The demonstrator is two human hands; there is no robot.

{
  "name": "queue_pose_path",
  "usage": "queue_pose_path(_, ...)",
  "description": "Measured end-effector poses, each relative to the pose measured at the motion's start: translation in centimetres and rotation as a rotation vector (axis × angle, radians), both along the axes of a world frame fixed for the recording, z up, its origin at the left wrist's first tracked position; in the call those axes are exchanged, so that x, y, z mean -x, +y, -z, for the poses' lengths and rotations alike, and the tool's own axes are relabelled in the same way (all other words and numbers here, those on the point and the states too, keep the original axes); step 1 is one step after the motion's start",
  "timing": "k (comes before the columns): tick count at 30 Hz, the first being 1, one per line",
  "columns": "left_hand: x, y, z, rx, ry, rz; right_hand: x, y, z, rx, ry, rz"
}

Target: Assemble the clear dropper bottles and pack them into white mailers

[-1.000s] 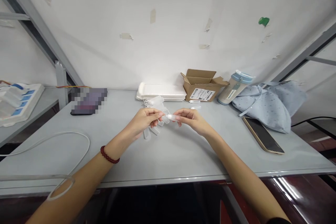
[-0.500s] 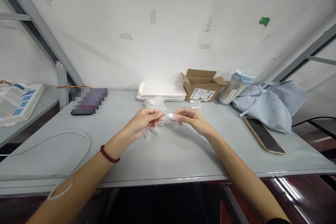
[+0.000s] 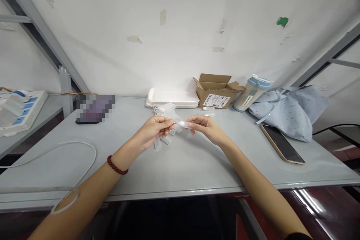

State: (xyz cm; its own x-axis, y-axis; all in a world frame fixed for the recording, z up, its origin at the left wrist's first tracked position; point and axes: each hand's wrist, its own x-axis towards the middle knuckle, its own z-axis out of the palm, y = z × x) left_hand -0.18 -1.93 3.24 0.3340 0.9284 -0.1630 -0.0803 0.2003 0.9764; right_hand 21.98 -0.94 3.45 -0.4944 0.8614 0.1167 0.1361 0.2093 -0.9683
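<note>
Between the thumb and fingers of my right hand [image 3: 204,126] is a small translucent white tube [image 3: 185,124], its whiter end pointing left. My left hand [image 3: 159,129] pinches a thin strand at that end; the fingertips hide most of the strand. Both hands are close together above the table. Under and behind them lies a loose pile of similar translucent tubes [image 3: 165,109], some with thin loops at their ends, partly covered by my fingers. Two more such tubes [image 3: 208,108] lie in front of the cardboard box.
Against the wall stand a stack of white trays [image 3: 174,99], an open cardboard box [image 3: 216,97] and a tumbler [image 3: 250,93]. To the right are a blue cloth bag [image 3: 289,112] and a phone [image 3: 281,144]. A white cable [image 3: 94,153] and a blurred-out device [image 3: 95,108] lie left.
The view has shifted very slightly. Both hands keep their place and grip, and the tube between them has barely moved.
</note>
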Motion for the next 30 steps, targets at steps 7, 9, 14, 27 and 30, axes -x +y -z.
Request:
queue_pose_path(7, -0.14, -0.13, -0.19, 0.005, 0.011, -0.008, -0.02, -0.07, -0.12, -0.006, -0.013, -0.005)
queue_pose_path(9, -0.13, -0.13, -0.14, -0.002, 0.015, -0.006, -0.03, -0.10, -0.16, -0.008, -0.033, -0.002)
queue_pose_path(14, -0.13, -0.11, 0.01, -0.005, 0.024, -0.022, -0.02, -0.07, -0.10, -0.015, -0.053, -0.010)
queue_pose_path(27, -0.13, -0.09, 0.46, -0.078, 0.095, -0.051, 0.20, -0.20, -0.12, -0.009, -0.069, -0.015)
queue_pose_path(30, -0.07, -0.10, 0.66, -0.128, 0.133, -0.066, 0.41, -0.31, 0.19, -0.010, -0.060, -0.035)
